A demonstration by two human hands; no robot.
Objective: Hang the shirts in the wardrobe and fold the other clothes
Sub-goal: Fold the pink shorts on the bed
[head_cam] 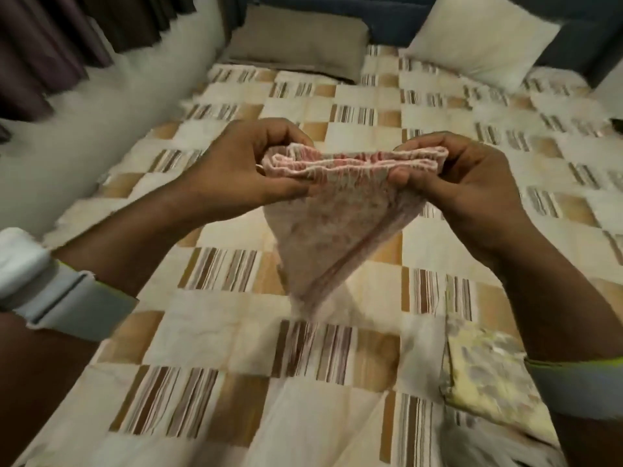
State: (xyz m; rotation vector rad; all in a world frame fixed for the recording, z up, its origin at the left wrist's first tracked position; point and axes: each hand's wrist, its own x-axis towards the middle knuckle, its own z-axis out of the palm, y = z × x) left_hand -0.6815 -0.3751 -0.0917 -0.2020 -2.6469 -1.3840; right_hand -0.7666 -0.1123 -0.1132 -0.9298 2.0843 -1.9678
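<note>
While both hands hold it up above the checked bedspread (236, 335), the pink patterned garment (333, 227) hangs in a rough triangle, point down, w/ its tip just over the spread near the middle of the bed. Left hand (236, 170) pinches the left end of the gathered top edge, thumb underneath, fingers curled over the top. Right hand (468, 187) pinches the right end the same way, thumb on the near side, fingers curled behind. Top edge is bunched in layers, stretched approx level between the two hands. Fabric is blurred lower down, so can't tell what kind of garment it is.

Rel. to the garment: a folded pale yellow-green floral cloth (488, 375) lies flat on the bedspread, below and to the right, partly under the right forearm. Beyond the garment, at the head of the bed, a tan pillow (296, 45) sits back-left and a white pillow (478, 45) back-right, against a dark blue headboard (387, 15). Far left of the garment, dark curtains (50, 45) hang over a white surface beside the bed. Both forearms wear rolled light sleeves.
</note>
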